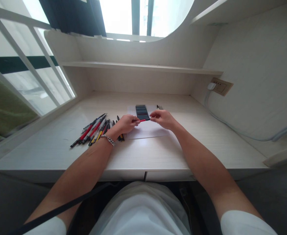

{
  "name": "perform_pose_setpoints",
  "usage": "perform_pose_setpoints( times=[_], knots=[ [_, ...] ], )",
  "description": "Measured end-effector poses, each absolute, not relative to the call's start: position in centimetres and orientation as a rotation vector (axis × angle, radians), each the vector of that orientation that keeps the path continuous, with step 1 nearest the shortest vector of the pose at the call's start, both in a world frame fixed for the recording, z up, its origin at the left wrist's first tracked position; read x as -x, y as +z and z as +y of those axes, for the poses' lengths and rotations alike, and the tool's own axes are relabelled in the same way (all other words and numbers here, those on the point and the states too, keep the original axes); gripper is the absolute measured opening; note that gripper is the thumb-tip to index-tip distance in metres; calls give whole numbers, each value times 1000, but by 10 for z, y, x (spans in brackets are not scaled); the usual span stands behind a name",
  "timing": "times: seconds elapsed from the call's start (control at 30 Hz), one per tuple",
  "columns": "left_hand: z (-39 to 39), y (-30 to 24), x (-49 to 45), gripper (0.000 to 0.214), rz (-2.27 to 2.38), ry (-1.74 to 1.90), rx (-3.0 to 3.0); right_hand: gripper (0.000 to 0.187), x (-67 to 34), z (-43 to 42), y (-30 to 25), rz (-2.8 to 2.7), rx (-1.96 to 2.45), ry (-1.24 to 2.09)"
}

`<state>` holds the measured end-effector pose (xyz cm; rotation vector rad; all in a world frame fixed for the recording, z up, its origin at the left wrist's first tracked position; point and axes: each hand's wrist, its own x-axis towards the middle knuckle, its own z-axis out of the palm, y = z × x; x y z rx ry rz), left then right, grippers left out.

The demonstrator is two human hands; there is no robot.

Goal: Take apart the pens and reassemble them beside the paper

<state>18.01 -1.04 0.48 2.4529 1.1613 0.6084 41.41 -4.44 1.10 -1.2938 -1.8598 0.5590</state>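
Note:
A red pen with a black end (143, 120) lies level between my two hands, above a sheet of white paper (148, 132). Its red end is pinched in the fingers of my left hand (128, 123). At the black end, the fingertips of my right hand (164, 118) are closed on it. Just beyond the pen rests a dark, flat rectangular thing (142, 111) with faint stripes; I cannot make out what it is. Left of my left hand, several pens (92, 130) in red, black, yellow and clear lie in a loose pile, partly hidden by my wrist.
Behind my right hand lies another dark-tipped pen (158, 107). A white shelf (143, 66) runs along the back of the pale desk (207, 143). On the right wall, a plug sits in a socket (222, 86), its cable (234, 130) trailing along the desk's side. White rails (23, 55) stand at left.

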Motion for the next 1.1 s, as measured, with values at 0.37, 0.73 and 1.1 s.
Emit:
perform_pose_setpoints(
  times=[0.37, 0.73, 1.1],
  knots=[
    [-11, 4, -179, 25, 1150, 734, -2426, 17, -411, -42, 4, -1905, 1398, 685],
    [-11, 4, -181, 27, 1155, 725, -2464, 11, -408, -46, 7, -1947, 1358, 581],
    [-10, 4, -180, 23, 1163, 734, -2438, 28, -408, -43, 3, -2054, 1419, 675]
  ],
)
